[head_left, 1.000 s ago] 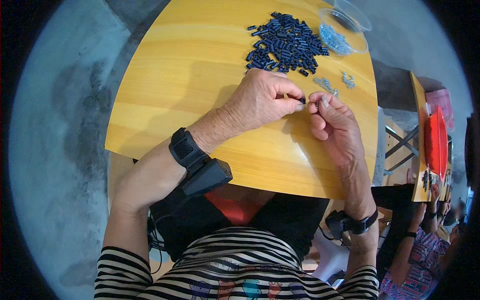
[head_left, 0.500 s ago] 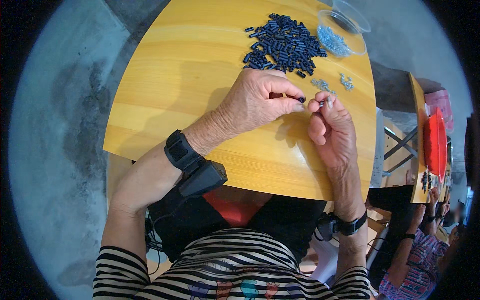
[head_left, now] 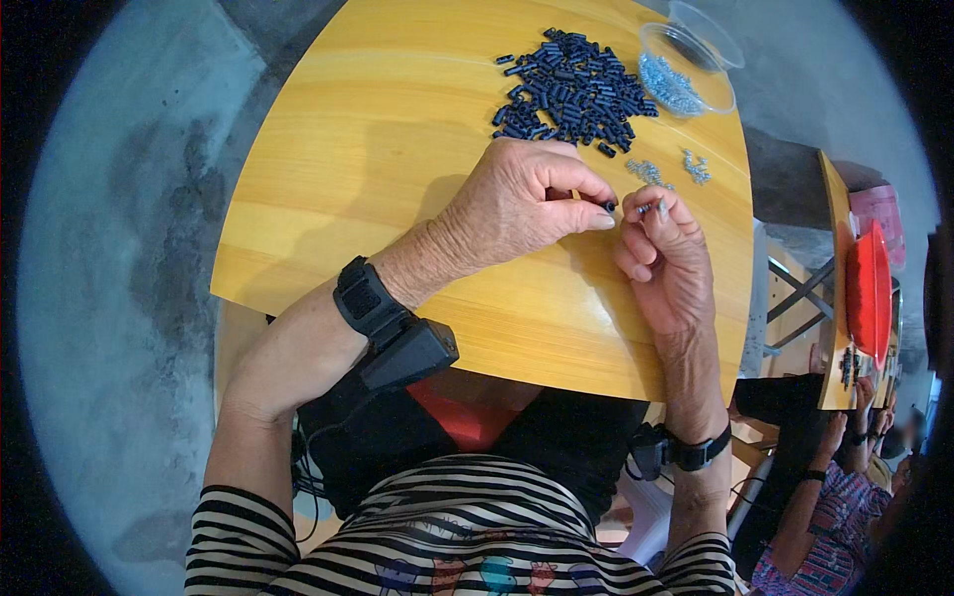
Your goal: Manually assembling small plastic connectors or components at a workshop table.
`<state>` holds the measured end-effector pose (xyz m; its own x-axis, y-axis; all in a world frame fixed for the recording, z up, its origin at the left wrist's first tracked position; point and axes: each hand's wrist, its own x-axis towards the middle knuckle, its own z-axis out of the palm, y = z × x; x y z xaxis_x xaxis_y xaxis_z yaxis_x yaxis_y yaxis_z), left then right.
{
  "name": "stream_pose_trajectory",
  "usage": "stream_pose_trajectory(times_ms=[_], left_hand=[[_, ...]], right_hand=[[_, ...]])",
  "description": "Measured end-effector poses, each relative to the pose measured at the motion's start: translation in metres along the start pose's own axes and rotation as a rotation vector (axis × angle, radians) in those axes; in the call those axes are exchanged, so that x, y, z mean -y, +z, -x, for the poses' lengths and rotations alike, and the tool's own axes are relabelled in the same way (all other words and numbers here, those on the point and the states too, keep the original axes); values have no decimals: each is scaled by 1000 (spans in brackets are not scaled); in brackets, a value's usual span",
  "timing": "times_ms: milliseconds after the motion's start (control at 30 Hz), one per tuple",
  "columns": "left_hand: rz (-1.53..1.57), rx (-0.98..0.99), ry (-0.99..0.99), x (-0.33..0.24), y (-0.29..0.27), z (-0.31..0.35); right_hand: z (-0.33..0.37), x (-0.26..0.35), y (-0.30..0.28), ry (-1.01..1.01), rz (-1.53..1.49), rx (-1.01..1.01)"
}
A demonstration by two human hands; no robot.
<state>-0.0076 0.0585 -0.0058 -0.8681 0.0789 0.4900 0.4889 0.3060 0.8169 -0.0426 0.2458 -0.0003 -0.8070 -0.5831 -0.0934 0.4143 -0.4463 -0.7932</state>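
My left hand [head_left: 532,194] pinches a small black tube-shaped piece [head_left: 608,207] between thumb and forefinger, its end pointing right. Close beside it, my right hand [head_left: 671,238] holds a small silvery screw [head_left: 644,209] between thumb and forefinger, its other fingers curled. The screw points toward the tube's end; whether the two touch I cannot tell. Beyond my left hand lies a heap of black tube-shaped pieces [head_left: 576,87]. Two small clusters of silvery screws, a nearer one [head_left: 649,173] and a farther one [head_left: 696,167], lie just past my right hand.
A clear round tub [head_left: 733,97] holding more silvery screws stands at the table's far right edge, its clear lid [head_left: 717,35] behind it. All this rests on a yellow wooden table [head_left: 338,199]. At right, another person [head_left: 825,517] sits by a second table with a red basin [head_left: 868,293].
My right hand has turned slightly, bringing the screw nearer the black tube's end. The left hand keeps its pinch. The whole view has shifted a little.
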Motion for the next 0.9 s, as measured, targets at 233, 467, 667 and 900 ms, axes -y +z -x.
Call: stream_pose_trajectory(times_ms=[233, 467, 667, 900], left_hand=[[81, 49, -113, -6, 1, 1], [73, 40, -79, -2, 0, 1], [83, 14, -141, -2, 0, 0], [92, 49, -203, -9, -1, 1]], right_hand=[[0, 4, -1, 22, -31, 33], [-1, 7, 10, 27, -10, -12], [-1, 10, 2, 12, 5, -20], [0, 11, 6, -71, 251, -79]])
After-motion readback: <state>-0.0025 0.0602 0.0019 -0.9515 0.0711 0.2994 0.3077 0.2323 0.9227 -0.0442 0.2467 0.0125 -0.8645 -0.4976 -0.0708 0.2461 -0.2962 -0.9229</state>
